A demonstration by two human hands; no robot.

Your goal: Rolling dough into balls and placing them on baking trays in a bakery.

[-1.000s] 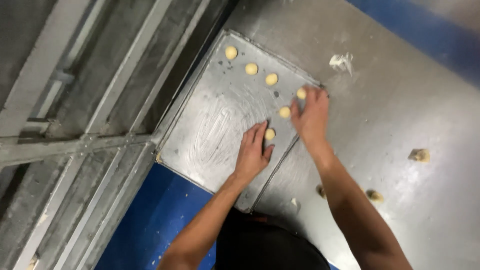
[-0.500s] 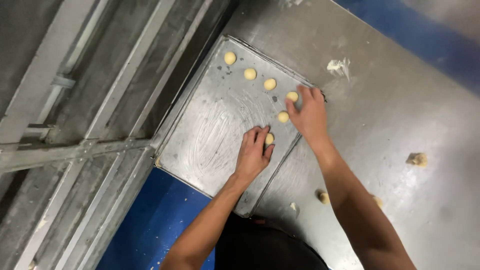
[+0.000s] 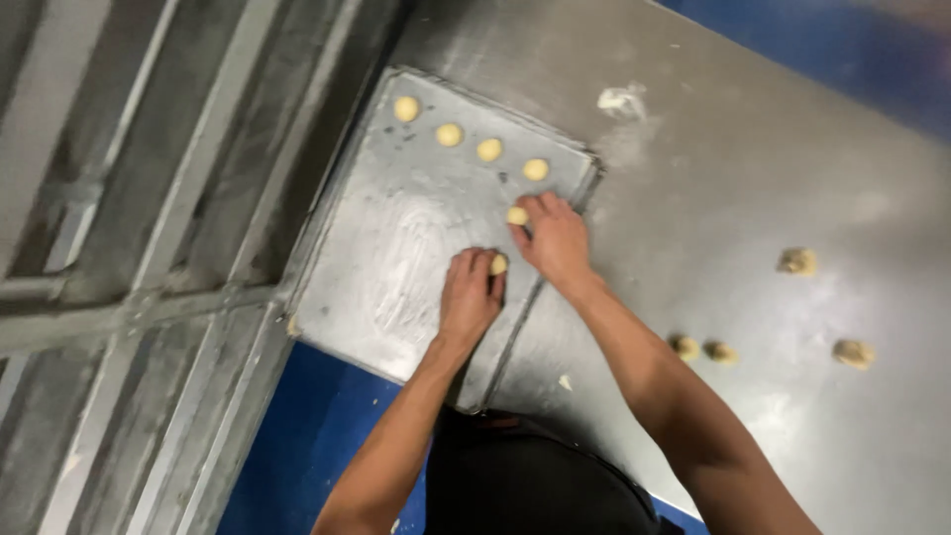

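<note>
My left hand (image 3: 468,295) pinches a dough ball (image 3: 498,265) on the tray (image 3: 396,258); my right hand (image 3: 557,241) presses another ball (image 3: 517,215) just beyond. I should set each gently, evenly spaced along the row (image 3: 469,139).

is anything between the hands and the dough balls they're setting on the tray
Nothing visible. The left hand already touches a dough ball, and the right hand touches another ball, both on the metal tray.

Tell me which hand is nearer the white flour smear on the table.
Right. The right hand rests at the tray's near-right edge, just below the smear; the left hand lies farther down-left on the tray.
</note>
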